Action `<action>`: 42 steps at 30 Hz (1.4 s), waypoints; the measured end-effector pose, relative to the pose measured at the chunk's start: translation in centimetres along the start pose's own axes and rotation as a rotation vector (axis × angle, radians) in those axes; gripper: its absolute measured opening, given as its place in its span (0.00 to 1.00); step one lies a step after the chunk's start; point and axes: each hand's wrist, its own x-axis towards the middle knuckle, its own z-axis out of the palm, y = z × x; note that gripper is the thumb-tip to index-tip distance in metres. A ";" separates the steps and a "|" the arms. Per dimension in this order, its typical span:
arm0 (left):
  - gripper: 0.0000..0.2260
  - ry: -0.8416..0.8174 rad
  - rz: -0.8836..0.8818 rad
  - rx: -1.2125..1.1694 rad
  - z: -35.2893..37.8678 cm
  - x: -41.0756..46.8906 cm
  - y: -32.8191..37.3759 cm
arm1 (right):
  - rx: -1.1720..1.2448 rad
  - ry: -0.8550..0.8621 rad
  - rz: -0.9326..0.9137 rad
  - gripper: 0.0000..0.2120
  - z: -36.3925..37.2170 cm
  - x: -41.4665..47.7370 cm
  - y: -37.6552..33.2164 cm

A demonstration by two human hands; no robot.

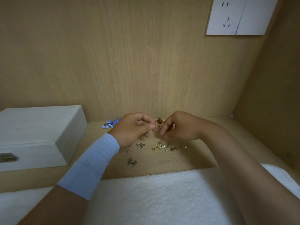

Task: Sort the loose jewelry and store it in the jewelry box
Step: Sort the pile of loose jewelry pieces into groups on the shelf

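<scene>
Barely parted fingers — tiny stud.

I am seeing nothing I can read here: no words, brand names or numbers. The only marks are the dark slot openings on the white wall socket, and those are holes, not writing. The pale jewelry box is showing a blurred metal clasp without lettering I can make out.

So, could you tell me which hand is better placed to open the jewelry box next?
Left, probably. The left hand is nearer the closed jewelry box on that side; the right hand would have to cross over.
</scene>
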 end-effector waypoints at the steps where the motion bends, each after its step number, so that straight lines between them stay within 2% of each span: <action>1: 0.03 0.016 -0.005 -0.018 -0.1 0.1 -0.1 | 0.003 0.004 -0.002 0.07 0.1 0.1 -0.1; 4: 0.05 0.083 -0.014 -0.018 -0.3 0.4 -0.2 | -0.022 0.001 -0.011 0.08 0.9 0.4 -0.5; 10: 0.08 0.100 -0.019 0.242 0.2 0.2 -0.7 | -0.115 -0.035 0.004 0.06 1.9 0.9 -0.5; 16: 0.04 -0.043 -0.008 0.719 0.0 -0.3 -0.4 | -0.011 0.027 -0.019 0.05 1.3 0.6 -0.2; 19: 0.05 -0.124 0.012 0.869 0.3 -0.4 -0.3 | 0.050 0.050 -0.015 0.07 0.5 0.4 0.0; 30: 0.04 -0.271 0.056 0.776 2.2 -0.5 0.1 | 0.021 -0.056 0.089 0.09 -1.3 -0.7 1.1; 35: 0.04 -0.100 0.054 0.740 1.7 -0.6 0.6 | -0.035 -0.061 0.130 0.07 -1.7 -1.0 1.4; 38: 0.04 -0.057 0.064 0.713 1.5 -0.6 0.7 | -0.030 -0.144 0.151 0.07 -1.9 -1.3 1.2; 42: 0.05 0.020 0.056 0.546 1.6 -0.3 0.4 | -0.032 -0.239 0.150 0.09 -1.9 -1.5 0.7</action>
